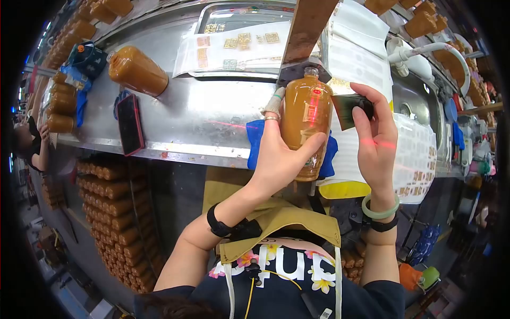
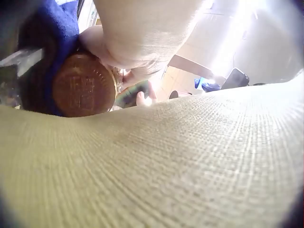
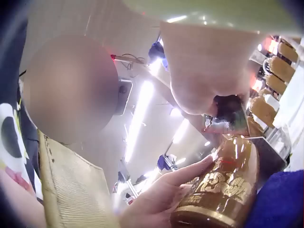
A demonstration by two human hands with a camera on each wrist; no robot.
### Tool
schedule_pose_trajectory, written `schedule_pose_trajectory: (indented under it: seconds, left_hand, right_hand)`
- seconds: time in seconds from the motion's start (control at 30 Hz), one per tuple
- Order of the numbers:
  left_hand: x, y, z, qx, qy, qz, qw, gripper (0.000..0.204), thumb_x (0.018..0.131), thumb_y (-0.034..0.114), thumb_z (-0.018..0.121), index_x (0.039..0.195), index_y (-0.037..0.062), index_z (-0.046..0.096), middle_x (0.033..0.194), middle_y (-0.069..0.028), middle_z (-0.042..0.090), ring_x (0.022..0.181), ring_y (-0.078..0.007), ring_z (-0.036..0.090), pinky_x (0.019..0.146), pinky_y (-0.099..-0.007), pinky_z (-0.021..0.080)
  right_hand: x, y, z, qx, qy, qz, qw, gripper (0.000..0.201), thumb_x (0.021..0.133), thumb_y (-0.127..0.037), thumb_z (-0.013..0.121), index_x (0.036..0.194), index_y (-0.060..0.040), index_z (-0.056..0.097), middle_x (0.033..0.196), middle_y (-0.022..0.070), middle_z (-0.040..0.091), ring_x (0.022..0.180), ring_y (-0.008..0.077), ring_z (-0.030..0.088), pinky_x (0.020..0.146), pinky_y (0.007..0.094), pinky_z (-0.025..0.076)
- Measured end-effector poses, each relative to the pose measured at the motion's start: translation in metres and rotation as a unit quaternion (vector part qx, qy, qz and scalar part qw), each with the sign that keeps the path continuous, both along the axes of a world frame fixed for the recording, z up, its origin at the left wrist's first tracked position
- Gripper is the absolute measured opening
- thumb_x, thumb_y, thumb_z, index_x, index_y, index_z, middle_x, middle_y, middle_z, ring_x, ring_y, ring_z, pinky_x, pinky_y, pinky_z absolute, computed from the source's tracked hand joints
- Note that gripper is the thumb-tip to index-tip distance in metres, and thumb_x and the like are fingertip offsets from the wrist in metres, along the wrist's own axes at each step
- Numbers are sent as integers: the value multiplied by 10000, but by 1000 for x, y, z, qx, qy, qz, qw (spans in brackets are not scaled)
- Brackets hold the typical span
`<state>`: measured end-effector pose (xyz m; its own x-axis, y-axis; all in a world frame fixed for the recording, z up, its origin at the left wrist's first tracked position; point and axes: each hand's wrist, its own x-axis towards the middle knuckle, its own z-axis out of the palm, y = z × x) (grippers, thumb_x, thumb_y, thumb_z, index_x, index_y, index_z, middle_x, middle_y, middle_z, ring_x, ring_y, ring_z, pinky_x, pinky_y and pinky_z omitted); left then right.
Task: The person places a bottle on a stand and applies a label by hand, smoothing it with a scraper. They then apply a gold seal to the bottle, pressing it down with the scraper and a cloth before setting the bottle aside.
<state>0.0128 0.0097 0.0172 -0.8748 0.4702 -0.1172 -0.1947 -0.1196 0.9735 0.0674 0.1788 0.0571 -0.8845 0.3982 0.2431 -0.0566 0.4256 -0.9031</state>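
An amber glass bottle (image 1: 306,114), with a clear neck and a red spot near its shoulder, lies on a blue cloth (image 1: 255,142). My left hand (image 1: 280,154) grips it from the left, thumb across its front; a pale cover wraps one fingertip. In the left wrist view the bottle's round base (image 2: 84,85) faces the camera. My right hand (image 1: 376,139) pinches a flat, dark, scraper-like piece (image 1: 348,111) between thumb and fingers, close beside the bottle's right shoulder. The right wrist view shows gold lettering on the bottle (image 3: 223,185), below the dark piece (image 3: 228,118).
A wooden post (image 1: 305,33) stands right behind the bottle neck. White sheets with gold labels (image 1: 249,45) lie at the back, more (image 1: 417,159) at the right. A phone (image 1: 129,125) and another amber bottle (image 1: 137,70) are on the left. A sink (image 1: 419,101) lies back right.
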Motion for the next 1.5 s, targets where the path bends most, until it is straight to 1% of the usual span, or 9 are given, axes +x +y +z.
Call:
schedule_pose_trajectory:
  seconds: [0.4, 0.47, 0.73, 0.93, 0.97, 1.03, 1.3, 1.37, 1.5]
  left_hand:
    - [1, -2, -2, -2, 56, -1, 998, 787, 914, 142, 809, 1486, -78, 315, 1384, -174, 535, 1252, -195, 598, 1031, -346, 519]
    - [-1, -5, 4, 57, -94, -18, 994, 740, 947, 160, 781, 1486, -77, 331, 1386, -171, 542, 1242, -188, 604, 1028, -343, 522]
    - [-2, -4, -8, 16, -24, -22, 999, 730, 945, 160, 785, 1492, -49, 349, 1385, -160, 554, 1230, -179, 616, 1001, -330, 540]
    - [-3, -23, -3, -27, 52, -79, 995, 840, 912, 50, 735, 1578, -69, 236, 1541, -206, 423, 1439, -254, 455, 1183, -418, 396]
    - [-5, -30, -9, 60, 0, -80, 995, 861, 910, 30, 694, 1602, -66, 190, 1597, -219, 354, 1500, -273, 364, 1228, -433, 315]
    - [-13, -42, -15, 132, -45, -92, 986, 850, 933, 37, 577, 1640, -55, 114, 1694, -242, 213, 1595, -313, 198, 1293, -451, 169]
    - [-14, -36, -2, 93, -93, -62, 989, 609, 1126, 248, 416, 1619, -57, 230, 1673, -195, 299, 1553, -265, 298, 1276, -411, 225]
    - [-16, -37, -3, 70, -84, -67, 992, 637, 1123, 311, 405, 1633, -25, 225, 1681, -178, 301, 1550, -263, 314, 1266, -427, 248]
    - [-17, -31, -9, 87, -73, -92, 989, 585, 1143, 287, 403, 1614, -36, 277, 1639, -179, 370, 1516, -250, 364, 1253, -389, 276]
  right_hand:
    - [-15, 0, 14, 196, 86, 17, 977, 310, 883, 143, 657, 1141, -22, 702, 1026, 120, 726, 944, 256, 713, 843, 340, 562]
    - [-19, -3, 19, 223, 101, 17, 969, 298, 867, 151, 657, 1103, -22, 716, 1018, 120, 726, 938, 276, 709, 832, 348, 564]
    - [-27, -1, 21, 274, 150, 67, 948, 300, 808, 147, 679, 1055, -17, 722, 1003, 112, 731, 932, 288, 692, 813, 354, 566]
    - [-5, 0, -3, 360, 146, 149, 909, 287, 736, 8, 705, 1005, -66, 772, 1053, 76, 751, 970, 287, 684, 845, 389, 555]
    - [5, -4, -7, 375, 133, 154, 904, 279, 728, -7, 710, 987, -81, 778, 1047, 61, 753, 971, 268, 684, 839, 369, 551]
    - [24, -8, -5, 326, 126, 231, 908, 272, 723, -9, 710, 972, -92, 782, 1038, 50, 760, 949, 251, 692, 817, 363, 554]
    - [16, -4, -7, 343, 156, 159, 913, 301, 707, 54, 733, 987, -46, 778, 1003, 66, 773, 834, 243, 707, 743, 347, 562]
    - [22, -10, 0, 235, 138, 200, 941, 282, 738, 86, 752, 1000, -17, 761, 1000, 107, 769, 803, 256, 709, 715, 349, 563]
    - [5, -14, -8, -95, 103, -38, 989, 368, 924, 58, 718, 1261, -7, 585, 1112, 94, 682, 968, 147, 689, 787, 272, 577]
